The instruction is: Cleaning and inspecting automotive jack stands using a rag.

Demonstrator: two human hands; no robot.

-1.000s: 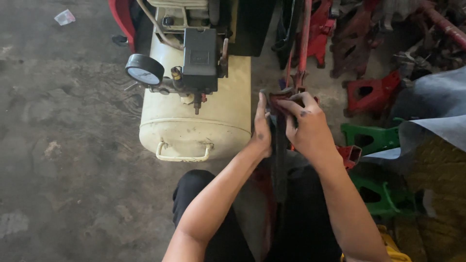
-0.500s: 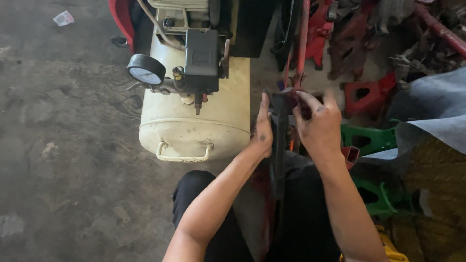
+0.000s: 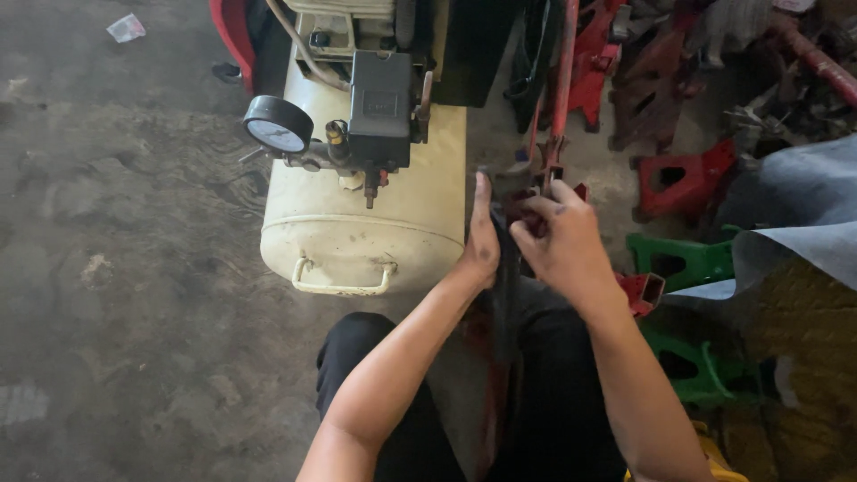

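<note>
My left hand (image 3: 483, 239) lies flat against the left side of a dark, greasy metal part (image 3: 505, 268) that runs down between my knees. My right hand (image 3: 561, 241) grips the same part from the right, its fingers curled over the top end. The part's upper end meets a red metal bar (image 3: 563, 80) that rises away from me. Most of the dark part is hidden by my hands and legs.
A cream air compressor tank (image 3: 375, 223) with a round pressure gauge (image 3: 277, 125) and black switch box (image 3: 379, 107) lies just left of my hands. Red jack stands (image 3: 678, 183) and green stands (image 3: 683, 261) crowd the right. A grey sheet (image 3: 803, 214) covers something at far right. The concrete floor (image 3: 116, 268) is stained.
Both hands have stayed on the dark part. The fingers of my right hand have shifted on its top end, and my view has drifted slightly.
</note>
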